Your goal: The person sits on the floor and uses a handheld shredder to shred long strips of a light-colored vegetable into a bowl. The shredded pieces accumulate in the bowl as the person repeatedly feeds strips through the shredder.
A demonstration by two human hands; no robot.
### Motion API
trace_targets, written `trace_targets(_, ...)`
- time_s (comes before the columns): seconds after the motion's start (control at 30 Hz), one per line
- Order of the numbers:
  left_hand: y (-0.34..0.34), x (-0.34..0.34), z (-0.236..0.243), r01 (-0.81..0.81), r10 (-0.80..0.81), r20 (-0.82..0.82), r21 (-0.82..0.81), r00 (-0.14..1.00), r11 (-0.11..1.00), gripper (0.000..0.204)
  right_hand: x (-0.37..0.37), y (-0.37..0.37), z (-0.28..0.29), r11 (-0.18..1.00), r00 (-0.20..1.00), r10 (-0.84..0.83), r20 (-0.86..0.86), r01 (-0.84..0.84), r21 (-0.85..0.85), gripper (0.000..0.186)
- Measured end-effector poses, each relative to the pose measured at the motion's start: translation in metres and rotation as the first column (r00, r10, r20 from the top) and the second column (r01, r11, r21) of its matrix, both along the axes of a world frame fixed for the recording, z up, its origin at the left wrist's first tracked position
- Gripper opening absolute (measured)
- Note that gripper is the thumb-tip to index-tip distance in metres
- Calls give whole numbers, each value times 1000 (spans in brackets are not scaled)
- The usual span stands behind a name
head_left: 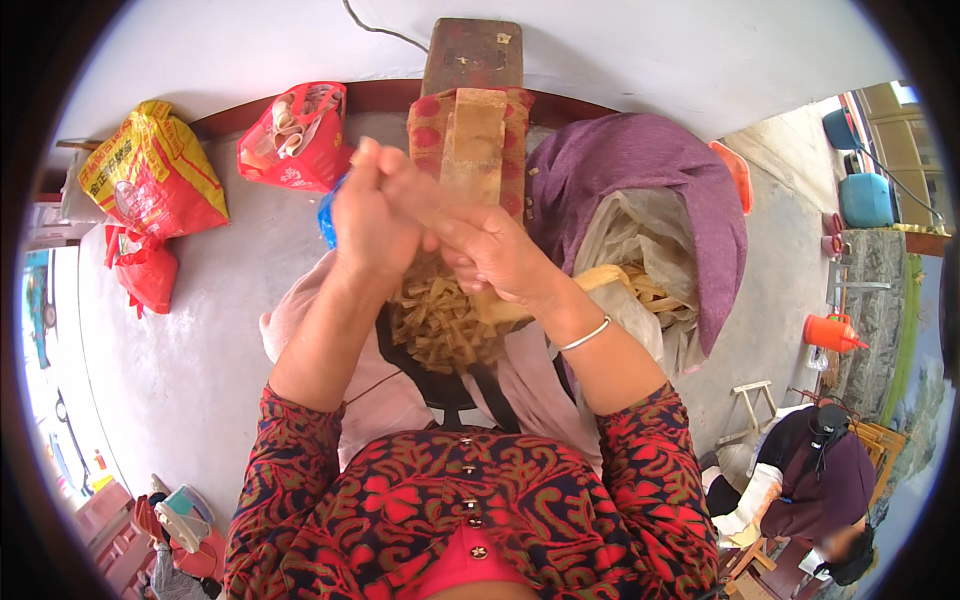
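My left hand (pixel 376 215) is raised in front of the wooden board (pixel 472 150), fingers closed and blurred; what they hold, if anything, is unclear. Touching or very near it, my right hand (pixel 492 255) has curled fingers, with a pale yellow strip (pixel 595 280) at or just behind them; whether it grips this strip is unclear. The board lies on red patterned cloth (pixel 428 135) over a worn wooden bench (pixel 470 50). Below my hands is a heap of short tan pieces (pixel 440 330). To the right, a plastic-lined purple sack (pixel 640 150) holds more tan strips (pixel 655 300).
Red-and-yellow sack (pixel 165 175), red bag (pixel 140 275) and red bag of pale strips (pixel 285 150) stand left. At right are an orange container (pixel 825 330) and blue container (pixel 865 200). A person in dark clothes (pixel 810 480) is at lower right, another (pixel 175 570) at lower left.
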State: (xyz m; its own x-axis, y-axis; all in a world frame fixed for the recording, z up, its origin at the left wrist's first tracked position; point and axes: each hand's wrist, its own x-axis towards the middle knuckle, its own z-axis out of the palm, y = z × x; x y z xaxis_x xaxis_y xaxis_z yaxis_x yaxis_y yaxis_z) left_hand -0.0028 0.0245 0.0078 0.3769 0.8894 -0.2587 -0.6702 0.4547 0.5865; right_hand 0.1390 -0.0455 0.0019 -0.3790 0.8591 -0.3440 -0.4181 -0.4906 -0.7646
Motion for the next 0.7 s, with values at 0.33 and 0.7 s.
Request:
trace_targets(0.33, -16, -2, 3, 358, 618, -425, 903, 662, 237, 51, -3, -8, 4, 871, 952, -304, 18, 271, 410, 19)
trace_targets(0.7, -19, 8, -7, 475, 311, -767, 606, 561, 639, 24, 11, -1, -7, 928, 930, -307, 202, 247, 278, 27)
